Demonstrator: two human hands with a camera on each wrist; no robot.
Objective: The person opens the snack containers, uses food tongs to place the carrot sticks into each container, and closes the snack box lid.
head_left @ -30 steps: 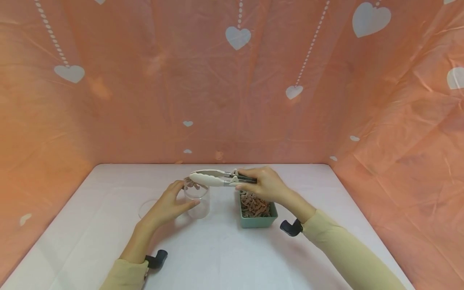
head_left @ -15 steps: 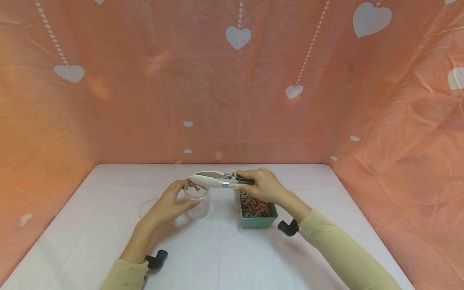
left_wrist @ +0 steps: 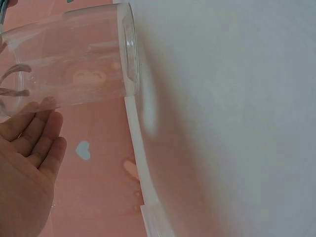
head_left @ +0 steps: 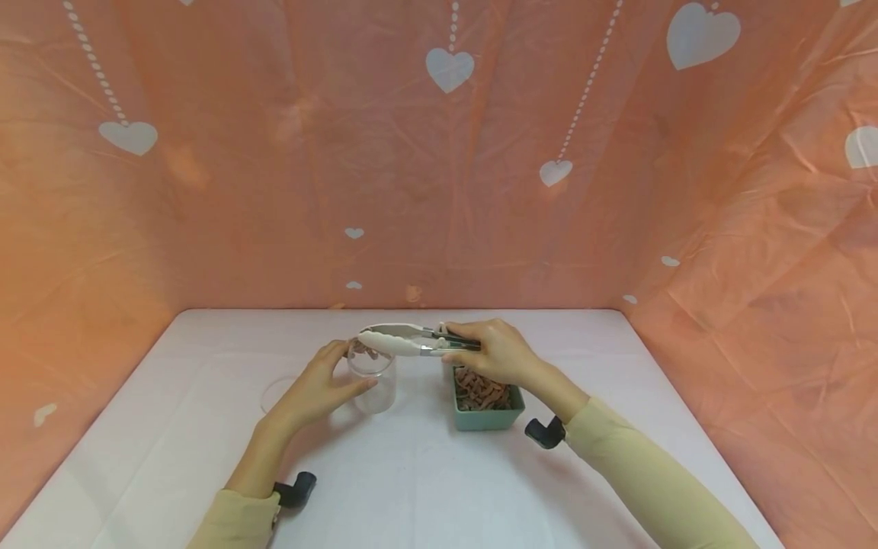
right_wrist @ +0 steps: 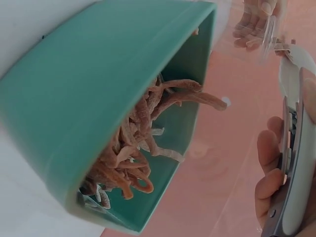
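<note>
My left hand (head_left: 312,396) grips a clear jar (head_left: 382,400) by its upper part, thumb on the near side and fingers on the far side. In the left wrist view, brown strips (left_wrist: 14,92) hang inside the jar's mouth. My right hand (head_left: 504,352) holds tongs (head_left: 394,341) with pale scalloped heads and metal arms. Their tips stand at the jar's rim with brown strips (head_left: 362,349) between or just below them. Below my right hand, a green square container (head_left: 488,422) holds a heap of brown dried strips (right_wrist: 133,143), several poking past its rim in the right wrist view.
A thin clear round piece (head_left: 266,396), perhaps a lid, lies on the white table (head_left: 425,488) behind my left wrist. An orange cloth (head_left: 411,191) with white hearts rises at the back and both sides.
My right hand and the tongs have shifted very slightly left and down toward the jar's mouth. The strips at the tips sit a little lower. My left hand keeps its hold.
</note>
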